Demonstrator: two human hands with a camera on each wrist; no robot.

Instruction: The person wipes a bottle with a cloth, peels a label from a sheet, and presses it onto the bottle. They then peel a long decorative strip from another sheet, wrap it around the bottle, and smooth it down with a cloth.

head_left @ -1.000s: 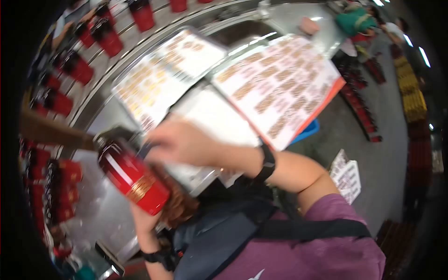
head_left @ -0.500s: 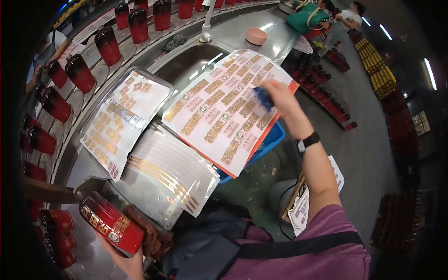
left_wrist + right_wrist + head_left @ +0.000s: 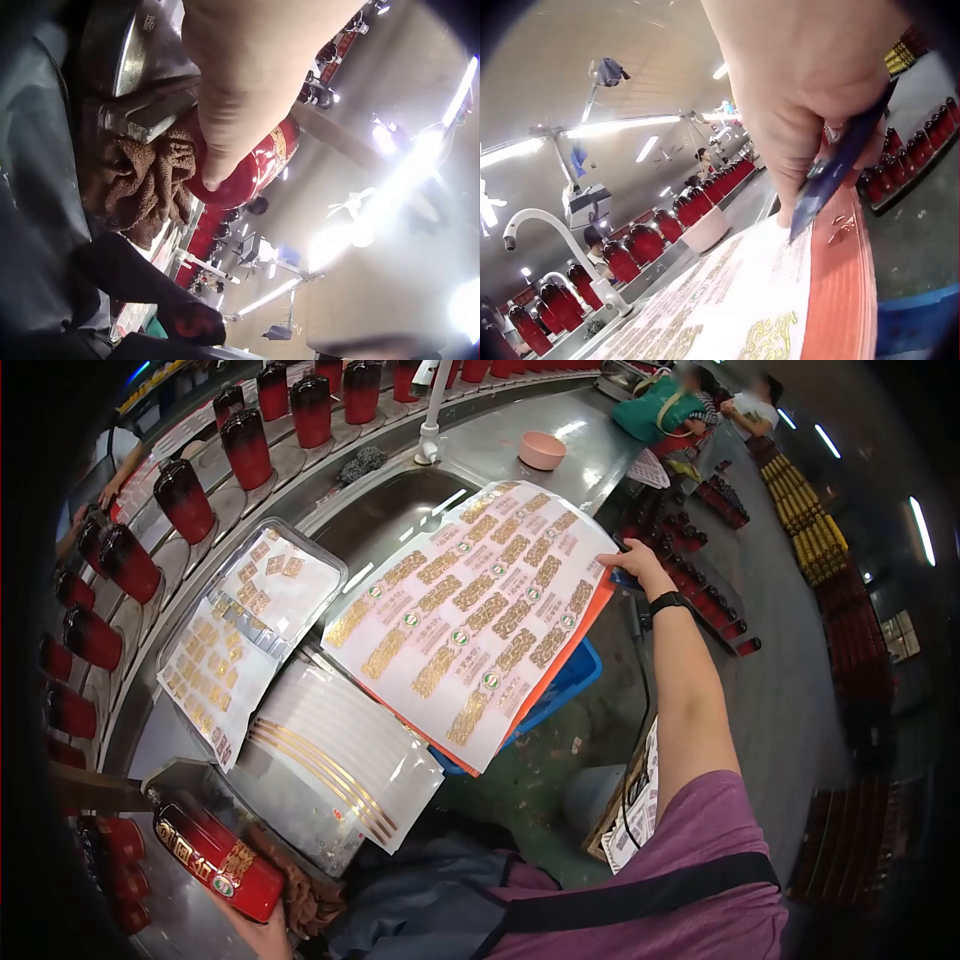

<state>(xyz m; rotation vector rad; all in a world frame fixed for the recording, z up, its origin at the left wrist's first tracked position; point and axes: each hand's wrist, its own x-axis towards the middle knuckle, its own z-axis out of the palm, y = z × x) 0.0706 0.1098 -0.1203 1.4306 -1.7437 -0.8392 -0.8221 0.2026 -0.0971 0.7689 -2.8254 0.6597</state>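
Observation:
In the head view a red bottle point(image 3: 215, 855) with gold lettering lies tilted at the lower left, its base end held by my left hand point(image 3: 262, 932). The left wrist view shows the left hand point(image 3: 247, 82) against the bottle's base point(image 3: 229, 176), beside a brown cloth point(image 3: 150, 176). My right hand point(image 3: 640, 567) is at the right corner of a printed sticker sheet point(image 3: 470, 600). In the right wrist view the right hand point(image 3: 810, 82) grips a dark blue tool point(image 3: 832, 169), with fingertips at the sheet's edge, on top of a thick orange-edged stack point(image 3: 845, 277).
Left of the sheet lie a tray point(image 3: 340, 565) with small gold stickers and a sheet with gold strips point(image 3: 320, 745). Behind are a sink point(image 3: 385, 510), a faucet point(image 3: 429, 440), a pink bowl point(image 3: 541, 450) and a row of red bottles point(image 3: 246, 450). A blue bin point(image 3: 570, 685) stands below.
The right hand has moved from over the left-hand bottle, across the sticker sheet, to the sheet's right corner. The bottle has turned so its lettering shows, and sits lower left in the head view.

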